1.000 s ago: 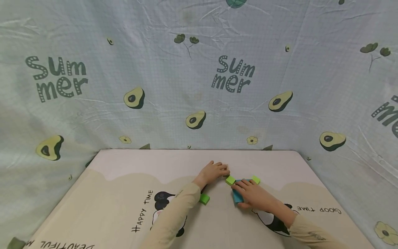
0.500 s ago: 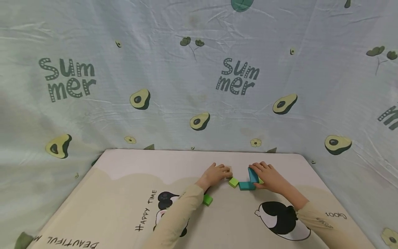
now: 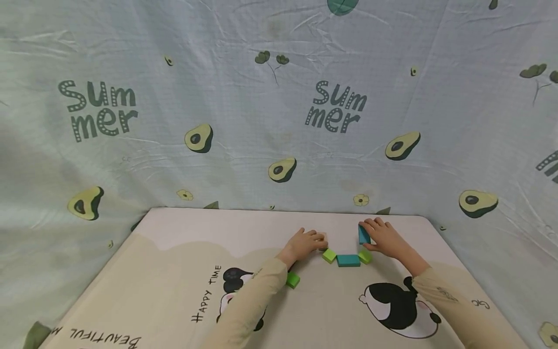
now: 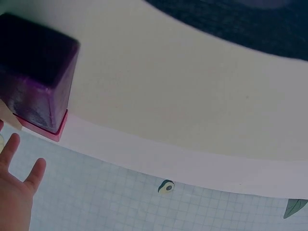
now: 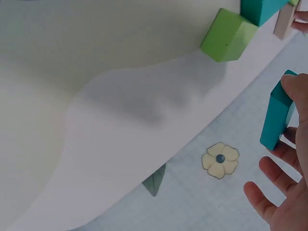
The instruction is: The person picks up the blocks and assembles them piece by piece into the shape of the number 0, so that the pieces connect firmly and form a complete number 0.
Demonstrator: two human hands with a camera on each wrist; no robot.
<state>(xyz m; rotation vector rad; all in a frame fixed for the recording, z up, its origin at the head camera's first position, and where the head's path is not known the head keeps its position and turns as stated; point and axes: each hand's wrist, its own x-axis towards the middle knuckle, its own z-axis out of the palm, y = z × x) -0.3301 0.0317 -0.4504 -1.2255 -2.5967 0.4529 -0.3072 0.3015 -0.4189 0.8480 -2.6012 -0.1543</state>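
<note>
My right hand (image 3: 388,240) pinches a teal rectangular block (image 5: 276,113) between thumb and fingers, held beyond the row of blocks. In the right wrist view its other fingers spread away from the block. In the head view a second teal block (image 3: 348,261) lies between two lime green blocks, one on its left (image 3: 329,255) and one on its right (image 3: 364,256). My left hand (image 3: 302,246) holds a pale wooden block (image 5: 285,21) at the left end of these blocks. A purple block (image 4: 38,72) and a red block (image 4: 60,127) stand close to it in the left wrist view.
A green block (image 3: 293,279) lies beside the left forearm. The table (image 3: 174,257) has a printed cover with cartoon figures and lettering. Behind its far edge hangs a curtain (image 3: 235,106) printed with avocados.
My right hand came away from the row, lifting one teal block up and toward the far right; the other teal block stays behind. My left hand keeps its place at the wooden block.
</note>
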